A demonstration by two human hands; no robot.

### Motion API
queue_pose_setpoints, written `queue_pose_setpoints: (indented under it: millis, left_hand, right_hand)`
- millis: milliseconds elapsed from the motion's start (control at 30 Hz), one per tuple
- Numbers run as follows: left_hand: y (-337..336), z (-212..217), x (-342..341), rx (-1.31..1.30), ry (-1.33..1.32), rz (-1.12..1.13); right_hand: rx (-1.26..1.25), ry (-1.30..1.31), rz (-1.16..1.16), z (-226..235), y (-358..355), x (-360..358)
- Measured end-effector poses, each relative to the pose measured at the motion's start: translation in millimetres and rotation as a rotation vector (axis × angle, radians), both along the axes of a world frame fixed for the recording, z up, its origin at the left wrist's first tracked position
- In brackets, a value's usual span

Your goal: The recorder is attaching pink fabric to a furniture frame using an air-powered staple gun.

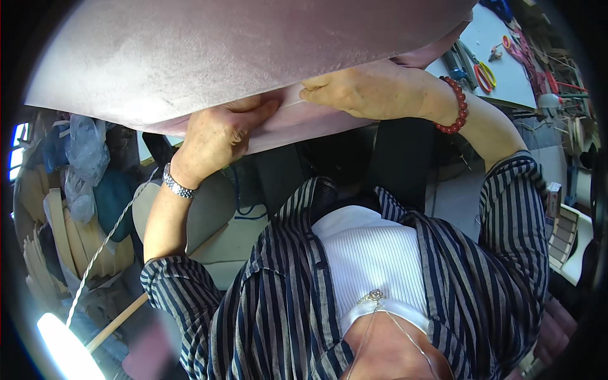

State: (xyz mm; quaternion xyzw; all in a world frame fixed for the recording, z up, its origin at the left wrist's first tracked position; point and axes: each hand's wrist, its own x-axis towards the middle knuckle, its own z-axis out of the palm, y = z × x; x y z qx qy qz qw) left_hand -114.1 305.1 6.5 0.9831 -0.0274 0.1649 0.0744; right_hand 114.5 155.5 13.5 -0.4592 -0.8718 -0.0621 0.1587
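Observation:
A large piece covered in pale pink, velvety upholstery fabric (240, 47) fills the top of the view. Along its near edge, a loose flap of pink fabric (288, 120) hangs below a fold. My left hand (218, 133), with a metal watch on the wrist, is closed on this flap, its thumb pointing right along the fold. Just to the right, my right hand (364, 92) grips the same edge, thumb and finger pressed together at the fabric. Its other fingertips are hidden under the overhanging pink cover. A red bead bracelet circles my right wrist.
Behind the pink piece at right, a white table (513, 85) carries scissors with red and yellow handles (486, 75). At left hang clear plastic bags (87, 152) beside pale curved pieces (60, 221). A twisted cord (104, 247) runs down toward a bright lamp (66, 345).

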Motion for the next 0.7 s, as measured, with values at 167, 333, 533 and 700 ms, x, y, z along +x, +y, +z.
queue_pose_setpoints:
  millis: [167,333,533,700]
  left_hand:
    - [-4,9,2,-0.103,0.110,0.016]
    - [-27,14,5,-0.007,0.099,0.079]
    - [-85,-4,1,0.323,0.030,0.439]
    - [-100,-30,7,0.172,0.033,0.615]
  right_hand:
    - [0.015,-0.044,0.034,-3,3,5]
    - [0.050,-0.014,0.082,-10,11,7]
    - [0.062,-0.016,0.077,-6,11,7]
    - [0.283,-0.712,-0.213,22,-19,13]
